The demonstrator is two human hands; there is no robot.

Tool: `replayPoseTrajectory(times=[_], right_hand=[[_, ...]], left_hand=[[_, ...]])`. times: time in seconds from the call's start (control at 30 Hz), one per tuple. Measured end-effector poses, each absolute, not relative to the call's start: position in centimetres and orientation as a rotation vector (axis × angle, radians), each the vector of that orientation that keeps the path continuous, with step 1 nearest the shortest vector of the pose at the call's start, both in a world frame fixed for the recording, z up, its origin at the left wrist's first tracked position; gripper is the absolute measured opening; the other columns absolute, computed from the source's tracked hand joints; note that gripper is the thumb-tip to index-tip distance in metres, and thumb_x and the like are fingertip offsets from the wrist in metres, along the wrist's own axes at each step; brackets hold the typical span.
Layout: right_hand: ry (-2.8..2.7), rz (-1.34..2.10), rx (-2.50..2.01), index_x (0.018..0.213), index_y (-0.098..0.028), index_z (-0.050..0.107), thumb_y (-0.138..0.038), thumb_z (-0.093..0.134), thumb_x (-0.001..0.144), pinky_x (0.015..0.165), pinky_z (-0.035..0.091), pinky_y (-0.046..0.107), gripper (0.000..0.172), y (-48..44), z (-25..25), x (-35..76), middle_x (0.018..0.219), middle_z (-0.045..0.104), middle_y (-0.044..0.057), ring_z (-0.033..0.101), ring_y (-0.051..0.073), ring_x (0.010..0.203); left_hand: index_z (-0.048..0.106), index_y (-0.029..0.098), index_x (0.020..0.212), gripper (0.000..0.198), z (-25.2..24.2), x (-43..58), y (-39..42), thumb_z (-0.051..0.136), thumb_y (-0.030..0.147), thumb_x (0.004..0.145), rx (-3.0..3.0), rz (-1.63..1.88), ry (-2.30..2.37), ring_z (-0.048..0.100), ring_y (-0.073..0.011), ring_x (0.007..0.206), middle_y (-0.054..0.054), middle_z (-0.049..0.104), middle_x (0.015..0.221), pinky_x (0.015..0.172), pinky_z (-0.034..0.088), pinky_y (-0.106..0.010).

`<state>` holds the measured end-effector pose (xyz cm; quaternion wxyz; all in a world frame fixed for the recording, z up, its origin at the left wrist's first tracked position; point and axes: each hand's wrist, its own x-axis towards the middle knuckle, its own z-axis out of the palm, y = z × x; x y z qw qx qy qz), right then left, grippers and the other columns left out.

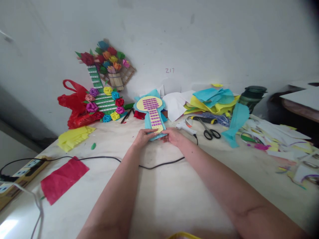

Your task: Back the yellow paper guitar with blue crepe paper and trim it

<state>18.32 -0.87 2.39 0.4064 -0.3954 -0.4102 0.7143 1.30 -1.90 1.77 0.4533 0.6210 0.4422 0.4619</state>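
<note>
Table (pixel 161 199); both grips (pixel 144 136) (pixel 174 136) closed on guitar (pixel 152 111)

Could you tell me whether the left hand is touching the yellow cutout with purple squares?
Touching. The head view shows the left hand gripping the yellow cutout at its lower end, opposite the right hand.

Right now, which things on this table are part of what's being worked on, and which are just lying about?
In hand: paper guitar, held at its lower end by the left hand and right hand.
Lying about: glue gun, scissors, red paper sheet, folded yellow paper, red plastic bag, flower craft against the wall.
</note>
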Motion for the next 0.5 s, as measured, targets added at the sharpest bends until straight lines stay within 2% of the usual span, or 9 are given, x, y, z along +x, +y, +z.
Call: replayPoseTrajectory(times=[0.13,0.5], right_hand=[[-1.011,1.785,-1.023,0.082,-0.008,0.059,-0.006,0.048,0.076,0.040,0.044,0.022,0.012,-1.07,2.66,18.17,0.057,0.065,0.006,0.061,0.015,0.047],[-0.994,1.774,-1.058,0.083,-0.009,0.058,-0.009,0.049,0.076,0.038,0.043,0.021,0.012,-1.15,2.91,17.99,0.055,0.064,0.004,0.061,0.014,0.046]], left_hand=[[0.068,0.014,0.098,0.053,1.77,1.34,-1.96,0.078,0.038,0.052,1.544,1.138,1.095,0.058,-0.0273,0.101,-0.007,0.067,0.102,0.092,0.043,-0.038],[0.071,0.014,0.090,0.043,1.67,1.80,-1.92,0.073,0.043,0.058,1.586,1.220,1.088,0.060,-0.0260,0.097,-0.008,0.068,0.099,0.091,0.043,-0.037]])
